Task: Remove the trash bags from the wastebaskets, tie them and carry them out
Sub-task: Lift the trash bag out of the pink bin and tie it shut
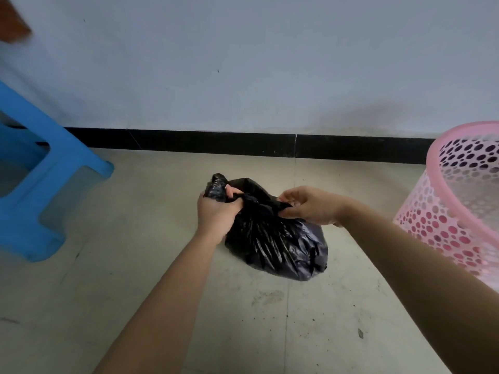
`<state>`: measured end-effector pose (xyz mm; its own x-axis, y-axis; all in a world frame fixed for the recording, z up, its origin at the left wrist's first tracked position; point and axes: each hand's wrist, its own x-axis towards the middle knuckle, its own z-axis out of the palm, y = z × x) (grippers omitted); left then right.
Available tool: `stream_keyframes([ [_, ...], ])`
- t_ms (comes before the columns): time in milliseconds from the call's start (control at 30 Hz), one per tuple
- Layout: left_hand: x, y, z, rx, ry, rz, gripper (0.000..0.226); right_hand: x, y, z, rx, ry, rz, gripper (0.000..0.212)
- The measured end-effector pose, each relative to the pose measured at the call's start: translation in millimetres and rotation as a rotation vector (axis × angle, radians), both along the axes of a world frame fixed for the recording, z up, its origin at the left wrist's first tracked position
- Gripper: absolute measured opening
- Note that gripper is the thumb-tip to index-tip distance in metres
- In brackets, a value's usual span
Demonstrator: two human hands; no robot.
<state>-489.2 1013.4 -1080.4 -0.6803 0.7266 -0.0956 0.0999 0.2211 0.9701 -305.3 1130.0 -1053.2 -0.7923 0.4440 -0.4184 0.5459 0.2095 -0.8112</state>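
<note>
Now the black trash bag (275, 238) sits on the floor (135, 292) near the black baseboard (189, 141); the left hand (216, 211) grips its bunched neck in curled fingers; the right hand (310, 206) pinches another fold; the tilted pink wastebasket (459, 201) sits at the right, a blue stool (35, 184) at the left.

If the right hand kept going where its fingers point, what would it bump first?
The right hand pinches the black trash bag, fingers pointing left. It would push into the bag's bunched top first, then probably the left hand; depth is unclear.
</note>
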Motion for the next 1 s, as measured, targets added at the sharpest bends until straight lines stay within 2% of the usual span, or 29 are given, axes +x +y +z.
stream_keyframes([
  [100,7,2,-3,-0.068,0.21,0.172,0.018,-4,-7,-2,-0.027,0.022,0.016,0.01],
  [233,11,3,-9,-0.09,0.164,0.121,0.011,-5,-6,-1,-0.023,0.006,-0.037,0.006],
  [300,13,4,-8,-0.107,0.036,0.095,0.008,-6,-7,-1,-0.01,0.001,-0.049,0.011],
  [333,12,4,-6,-0.095,-0.057,0.08,0.014,-7,-8,0,-0.016,0.011,-0.062,0.013],
  [400,12,2,2,-0.03,-0.28,-0.009,0.019,-8,-9,0,-0.046,0.038,-0.096,0.015],
  [467,7,-1,8,0.024,-0.444,-0.102,0.015,-8,-7,0,-0.055,0.045,-0.115,0.018],
  [667,-4,-12,9,0.015,-0.686,-0.243,0.024,-5,-3,0,-0.072,0.101,-0.176,0.014],
  [767,-4,-12,11,0.045,-0.832,-0.2,0.033,-4,-4,-3,-0.101,0.111,-0.176,0.014],
  [833,0,-10,16,0.048,-0.793,-0.163,0.033,-4,-4,-4,-0.133,0.128,-0.173,0.016],
  [933,6,-5,15,0.02,-0.604,-0.113,0.031,-4,-5,-3,-0.178,0.151,-0.16,0.017],
  [1000,8,-4,15,0.008,-0.575,-0.106,0.029,-3,-4,-3,-0.191,0.15,-0.151,0.017],
])
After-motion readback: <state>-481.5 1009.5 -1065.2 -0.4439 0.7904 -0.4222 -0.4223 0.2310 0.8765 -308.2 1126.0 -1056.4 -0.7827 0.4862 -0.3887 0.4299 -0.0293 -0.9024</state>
